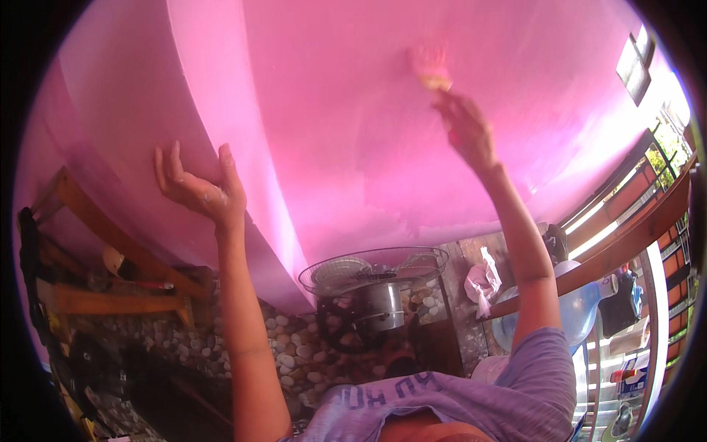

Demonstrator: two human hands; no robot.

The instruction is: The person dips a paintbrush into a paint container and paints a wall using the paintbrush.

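Observation:
A broad paintbrush with pink-coated bristles is pressed against the pink wall at the upper middle. My right hand grips its handle, arm stretched upward; hand and brush are slightly blurred. Over at the left, my left hand is raised beside the wall's projecting corner, fingers apart and nothing in them. Pale smears of paint mark its skin. Whether its fingertips touch the wall, I cannot tell. Shades of pink vary in patches across the wall.
Below the wall, a glass-topped table stands on pebbled ground. A wooden chair is at the left. On the right are a crumpled pink cloth, a large blue water jug and a wooden railing.

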